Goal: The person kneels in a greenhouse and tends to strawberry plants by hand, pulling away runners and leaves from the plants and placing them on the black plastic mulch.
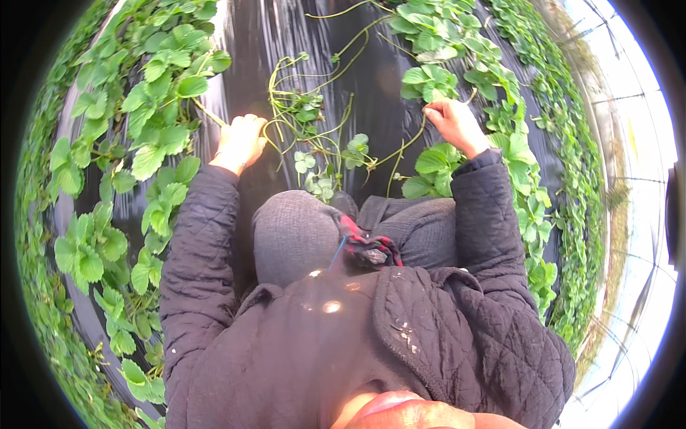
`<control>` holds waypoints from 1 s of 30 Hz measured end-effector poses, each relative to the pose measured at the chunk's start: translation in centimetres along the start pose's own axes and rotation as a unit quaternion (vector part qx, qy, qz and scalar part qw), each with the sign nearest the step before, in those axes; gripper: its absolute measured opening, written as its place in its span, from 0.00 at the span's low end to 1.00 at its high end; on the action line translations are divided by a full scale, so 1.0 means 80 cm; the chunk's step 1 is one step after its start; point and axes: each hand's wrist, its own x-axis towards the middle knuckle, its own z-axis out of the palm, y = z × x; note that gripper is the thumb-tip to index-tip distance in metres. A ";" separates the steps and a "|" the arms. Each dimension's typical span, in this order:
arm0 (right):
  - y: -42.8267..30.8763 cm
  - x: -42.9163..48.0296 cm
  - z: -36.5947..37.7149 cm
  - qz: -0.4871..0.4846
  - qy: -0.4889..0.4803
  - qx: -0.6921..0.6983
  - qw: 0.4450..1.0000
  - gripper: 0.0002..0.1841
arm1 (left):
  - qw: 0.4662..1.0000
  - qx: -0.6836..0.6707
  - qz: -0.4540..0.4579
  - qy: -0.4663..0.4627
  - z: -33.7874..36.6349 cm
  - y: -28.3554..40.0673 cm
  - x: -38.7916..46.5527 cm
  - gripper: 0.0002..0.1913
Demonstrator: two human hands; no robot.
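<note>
My left hand [239,140] is closed around a strawberry runner [210,111] that comes out from the leafy row on the left. A thin looped stem [272,140] shows by its fingertips. Between thumb and fingers, my right hand [454,124] pinches another runner [411,140], which droops toward the middle. That hand is beside the right-hand strawberry plants [431,80]. Between my hands, a tangle of runners with small plantlets [308,110] lies on the dark plastic film [244,64]. More plantlets [321,186] lie just before my knees.
Strawberry rows with dense leaves [161,134] run along the left, and another row [568,161] runs along the far right. My bent knees [297,230] are in the furrow between rows. A greenhouse wall of pale sheeting and thin frame bars [632,155] stands at the right.
</note>
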 end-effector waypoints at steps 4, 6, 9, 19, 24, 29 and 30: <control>0.094 -0.009 -0.012 0.119 0.056 -0.092 0.987 0.12 | 0.962 -0.178 0.176 0.110 -0.061 0.106 -0.001 0.19; 0.129 -0.007 0.006 0.127 0.003 -0.104 0.986 0.12 | 0.927 -0.202 0.270 0.165 -0.086 0.170 -0.025 0.20; 0.170 0.006 0.045 0.104 -0.056 -0.114 0.986 0.12 | 0.907 -0.232 0.316 0.153 -0.092 0.248 -0.058 0.22; 0.192 0.010 0.069 0.063 0.221 -0.089 0.969 0.12 | 0.952 -0.122 0.279 0.042 -0.030 0.262 -0.020 0.15; 0.182 0.017 0.059 0.199 0.042 -0.167 0.965 0.13 | 0.956 -0.129 0.265 0.016 -0.014 0.269 0.000 0.14; 0.180 0.015 0.054 0.209 0.061 -0.147 0.965 0.10 | 0.946 -0.131 0.297 0.014 0.018 0.298 0.055 0.16; 0.180 0.014 0.054 0.201 0.072 -0.151 0.965 0.08 | 0.942 -0.125 0.310 0.026 0.024 0.313 0.072 0.17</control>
